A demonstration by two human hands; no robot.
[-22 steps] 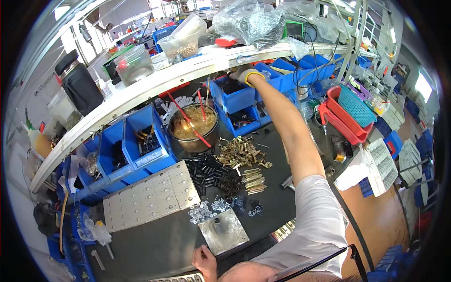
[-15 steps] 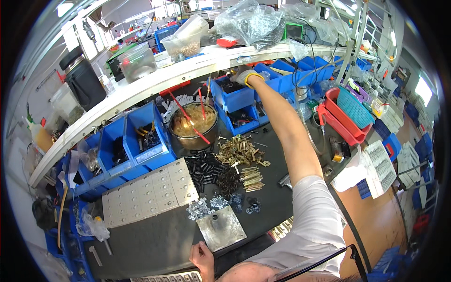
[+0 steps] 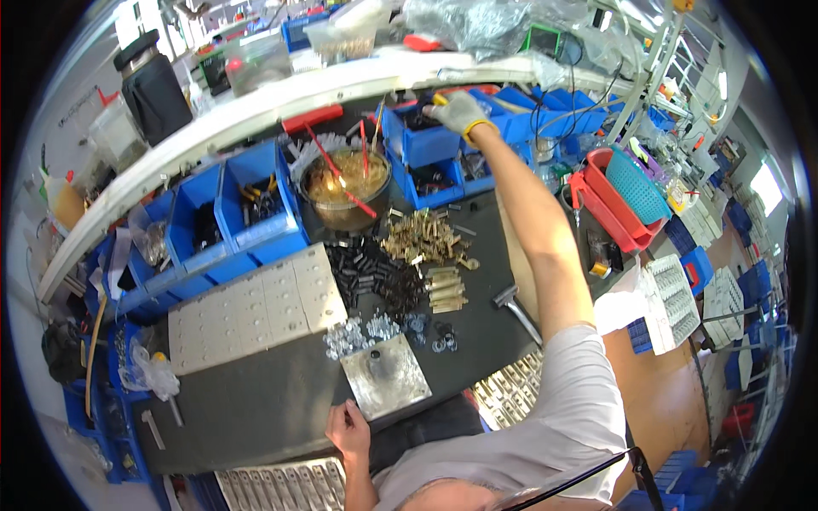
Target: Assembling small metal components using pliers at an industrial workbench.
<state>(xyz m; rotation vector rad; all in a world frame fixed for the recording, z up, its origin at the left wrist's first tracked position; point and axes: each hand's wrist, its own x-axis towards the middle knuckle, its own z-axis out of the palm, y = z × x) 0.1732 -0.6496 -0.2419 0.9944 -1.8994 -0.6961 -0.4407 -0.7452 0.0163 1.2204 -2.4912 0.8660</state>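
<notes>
My right hand [image 3: 462,115], in a pale glove with a yellow cuff, reaches far out over a blue bin [image 3: 426,146] of dark parts. Its fingers are closed on a small yellow-and-black thing [image 3: 438,100] whose kind is unclear. My bare left hand [image 3: 349,432] rests at the near table edge, fingers curled and seemingly holding nothing. Beside it lies a square metal plate [image 3: 388,379] with a dark round spot near its far edge. Beyond the plate are clear washers [image 3: 345,338], dark rings [image 3: 444,338], black cylindrical parts [image 3: 358,272], brass-coloured parts [image 3: 422,238] and a stack of pins [image 3: 447,290].
A metal pot [image 3: 345,204] of amber matter holds red-handled sticks. Blue bins [image 3: 260,221] and a pale plate with holes [image 3: 256,315] fill the left. A hammer-like tool [image 3: 518,312] lies right. Red baskets [image 3: 609,209] stand beyond my right arm.
My right hand has lifted out of the blue bin, and a yellow-and-black thing now shows at its fingers. My left hand stays by the plate. The whole view has shifted slightly.
</notes>
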